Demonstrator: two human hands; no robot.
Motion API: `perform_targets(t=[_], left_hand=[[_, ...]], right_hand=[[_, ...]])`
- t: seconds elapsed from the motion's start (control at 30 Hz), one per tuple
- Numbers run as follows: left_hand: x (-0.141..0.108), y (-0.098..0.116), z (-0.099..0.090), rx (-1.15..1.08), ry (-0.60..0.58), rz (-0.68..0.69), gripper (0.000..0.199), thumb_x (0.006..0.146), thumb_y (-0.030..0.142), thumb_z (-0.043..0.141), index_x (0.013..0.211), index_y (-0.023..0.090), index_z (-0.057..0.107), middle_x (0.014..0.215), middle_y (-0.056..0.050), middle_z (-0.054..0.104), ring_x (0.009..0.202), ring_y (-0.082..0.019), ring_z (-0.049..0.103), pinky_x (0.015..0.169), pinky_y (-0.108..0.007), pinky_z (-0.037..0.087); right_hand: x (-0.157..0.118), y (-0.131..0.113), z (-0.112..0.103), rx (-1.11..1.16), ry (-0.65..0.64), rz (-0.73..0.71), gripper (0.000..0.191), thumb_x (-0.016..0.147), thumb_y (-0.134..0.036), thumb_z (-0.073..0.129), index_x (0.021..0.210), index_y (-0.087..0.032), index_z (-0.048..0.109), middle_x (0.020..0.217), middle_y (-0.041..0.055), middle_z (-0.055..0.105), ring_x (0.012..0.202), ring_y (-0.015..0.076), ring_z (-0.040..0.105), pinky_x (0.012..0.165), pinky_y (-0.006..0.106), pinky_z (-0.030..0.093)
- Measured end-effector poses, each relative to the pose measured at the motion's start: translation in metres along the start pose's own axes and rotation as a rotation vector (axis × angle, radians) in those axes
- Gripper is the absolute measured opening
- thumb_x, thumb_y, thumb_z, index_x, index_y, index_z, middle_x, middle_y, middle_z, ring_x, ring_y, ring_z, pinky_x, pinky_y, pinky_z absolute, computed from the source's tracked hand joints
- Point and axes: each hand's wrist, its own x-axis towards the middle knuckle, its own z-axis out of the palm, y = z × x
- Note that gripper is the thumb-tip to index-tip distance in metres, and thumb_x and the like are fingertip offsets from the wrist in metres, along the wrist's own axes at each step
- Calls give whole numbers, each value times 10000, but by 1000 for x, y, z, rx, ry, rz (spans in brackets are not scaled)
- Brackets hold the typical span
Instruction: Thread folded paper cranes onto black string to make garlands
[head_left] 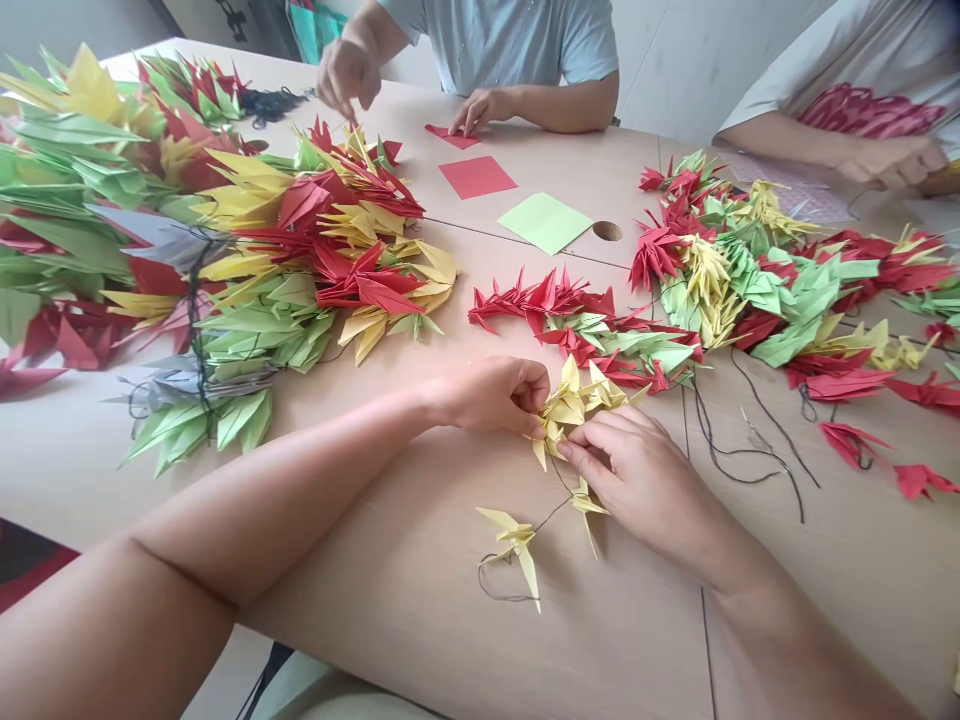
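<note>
My left hand (499, 395) and my right hand (630, 470) meet over a cluster of yellow origami cranes (570, 405), and the fingers of both pinch it. Black thread (551, 510) runs down from the cluster to two more yellow paper cranes, one just below my right hand (587, 503) and one lying on the wooden table (450, 560) nearer me (517, 545). A loose loop of the thread (499, 590) curls on the tabletop. Just beyond my hands lies a strand of red and green cranes (592, 325).
Large heaps of strung red, yellow and green paper cranes (225, 250) fill the left side, with more (772, 270) at right. Across the table, a co-worker's hands (484, 110) work near red and green paper squares (478, 177). Another person's hand (889, 160) rests at upper right.
</note>
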Motion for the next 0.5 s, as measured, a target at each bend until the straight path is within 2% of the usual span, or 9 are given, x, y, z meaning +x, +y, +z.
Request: perform_targets(t=[0.17,0.3,0.4,0.5], left_hand=[[-1,5,4,73,46,-29,202,647,192,663,741,179,485,673,67,485,576,-66,401,516,-180,295],[-3,10,4,103,58,-11,205,637,196,657,700,180,463,638,76,449,558,-65,368,506,-185,271],[-3,9,4,89,56,-8,211,633,191,656,698,181,456,635,76,438,556,-66,362,503,-186,267],[-2,6,2,32,39,-18,204,643,183,651,742,182,472,664,69,464,568,-68,384,508,-184,292]], right_hand=[[0,1,7,5,94,26,211,861,-272,567,666,-211,618,708,17,610,785,213,507,690,328,348],[1,0,11,1,128,42,273,838,-232,573,569,-197,552,643,4,586,720,194,510,667,321,327],[3,-1,11,12,123,56,298,829,-234,582,538,-193,529,621,0,579,709,189,516,669,323,337],[2,3,2,67,66,51,256,864,-281,557,623,-221,620,673,-2,618,754,199,543,698,338,374]])
